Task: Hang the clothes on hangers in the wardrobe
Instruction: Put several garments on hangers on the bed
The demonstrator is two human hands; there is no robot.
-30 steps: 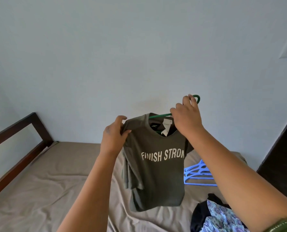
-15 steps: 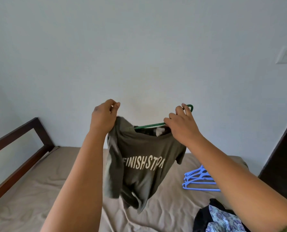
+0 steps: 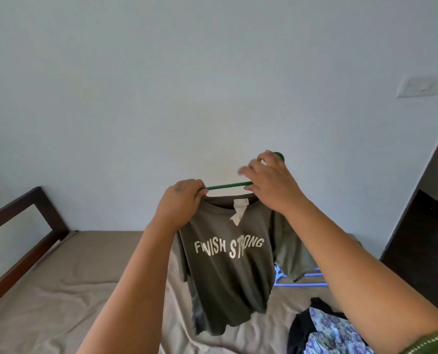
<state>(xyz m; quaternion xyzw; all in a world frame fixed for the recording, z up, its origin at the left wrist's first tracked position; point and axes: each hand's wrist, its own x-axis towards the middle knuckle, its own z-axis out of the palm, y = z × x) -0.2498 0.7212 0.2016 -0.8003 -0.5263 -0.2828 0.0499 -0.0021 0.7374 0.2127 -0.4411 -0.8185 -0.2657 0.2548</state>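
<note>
In the centre of the frame we hold an olive-green T-shirt (image 3: 228,272) up in front of a pale blue-grey wall (image 3: 161,85), above the bed (image 3: 67,290). The shirt's chest shows the white print "FINISH STRONG", and a white label hangs inside the neckline. A green hanger (image 3: 227,186) runs across the top of the shirt: its bar shows between our two hands, and the tip of its hook peeks out above the right hand.

Our left hand (image 3: 181,203), centre left, grips the shirt's shoulder together with the end of the hanger, its fingers (image 3: 200,192) curled over the fabric. Our right hand (image 3: 271,185), centre right, lies over the hanger's neck and the shirt's other shoulder. It is motion-blurred, so we cannot tell whether its fingers are closed round the hanger or only lie across it.

The shirt hangs down loosely, its hem clear above the tan bedsheet. Behind its lower right edge a stack of light blue hangers (image 3: 305,282) lies on the bed. At the lower right a pile of clothes (image 3: 322,330) lies on the sheet, with a black garment and a floral lilac one. A dark wooden bed frame (image 3: 21,226) runs along the left edge. A light switch (image 3: 421,86) sits on the wall at upper right, and dark furniture fills the right edge.
</note>
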